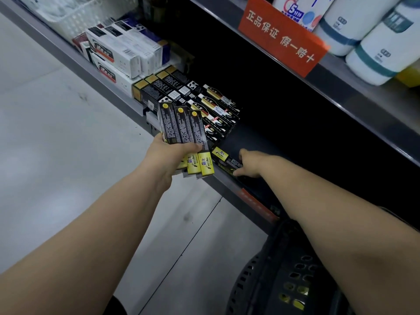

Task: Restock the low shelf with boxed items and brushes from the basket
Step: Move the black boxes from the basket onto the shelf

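My left hand (169,153) grips a fan of three long black-and-yellow boxes (184,129) just in front of the low shelf's edge (225,180). My right hand (248,163) lies over one more black-and-yellow box (225,159) on the low shelf near its front edge, thumb and fingers on either side of it. Behind that box, rows of black boxes (213,112) lie stacked on the shelf. The dark plastic basket (293,278) sits on the floor at the lower right, under my right forearm, with yellow items showing through its holes.
White boxes (118,53) are stacked further left on the same shelf, beside a white basket (75,17). An orange sign (281,35) hangs off the upper shelf, which holds white rolls (375,48). The dark shelf interior (284,133) lies right of the black boxes. Grey floor lies on the left.
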`<state>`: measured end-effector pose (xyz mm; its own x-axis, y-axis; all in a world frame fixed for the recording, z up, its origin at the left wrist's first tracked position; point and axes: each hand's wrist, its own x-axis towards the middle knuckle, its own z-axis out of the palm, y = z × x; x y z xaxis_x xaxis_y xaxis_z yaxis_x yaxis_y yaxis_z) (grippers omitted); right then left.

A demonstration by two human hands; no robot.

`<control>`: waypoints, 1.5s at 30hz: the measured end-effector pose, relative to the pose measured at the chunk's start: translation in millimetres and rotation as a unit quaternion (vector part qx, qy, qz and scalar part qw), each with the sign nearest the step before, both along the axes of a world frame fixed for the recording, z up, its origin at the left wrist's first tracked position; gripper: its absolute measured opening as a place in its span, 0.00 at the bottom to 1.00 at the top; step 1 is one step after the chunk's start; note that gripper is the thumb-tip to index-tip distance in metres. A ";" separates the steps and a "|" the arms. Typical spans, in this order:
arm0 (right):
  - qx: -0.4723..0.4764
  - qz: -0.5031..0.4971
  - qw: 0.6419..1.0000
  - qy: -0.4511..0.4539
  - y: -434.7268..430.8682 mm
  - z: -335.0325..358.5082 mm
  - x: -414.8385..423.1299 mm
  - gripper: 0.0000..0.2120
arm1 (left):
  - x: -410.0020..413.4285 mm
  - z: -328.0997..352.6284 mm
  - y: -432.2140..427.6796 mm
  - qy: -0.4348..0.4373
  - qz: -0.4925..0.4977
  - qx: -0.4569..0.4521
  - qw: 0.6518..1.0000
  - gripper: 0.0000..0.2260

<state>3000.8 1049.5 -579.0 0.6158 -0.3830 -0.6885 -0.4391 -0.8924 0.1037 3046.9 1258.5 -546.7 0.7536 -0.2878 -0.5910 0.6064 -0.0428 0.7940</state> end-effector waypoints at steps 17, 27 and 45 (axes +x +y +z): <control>0.089 0.353 0.863 -0.350 20.3 93.0 -6.9 0.24 | -7.5 14.4 -3.1 0.139 -0.150 -0.162 0.965 0.15; -0.109 -0.015 0.993 -0.034 -32.4 40.3 0.9 0.24 | -0.1 5.3 -1.6 0.036 0.017 -0.017 0.999 0.12; 0.030 -0.004 0.999 0.012 -7.7 -10.2 2.9 0.41 | -6.3 -1.3 -9.5 0.026 -0.050 -0.013 0.998 0.22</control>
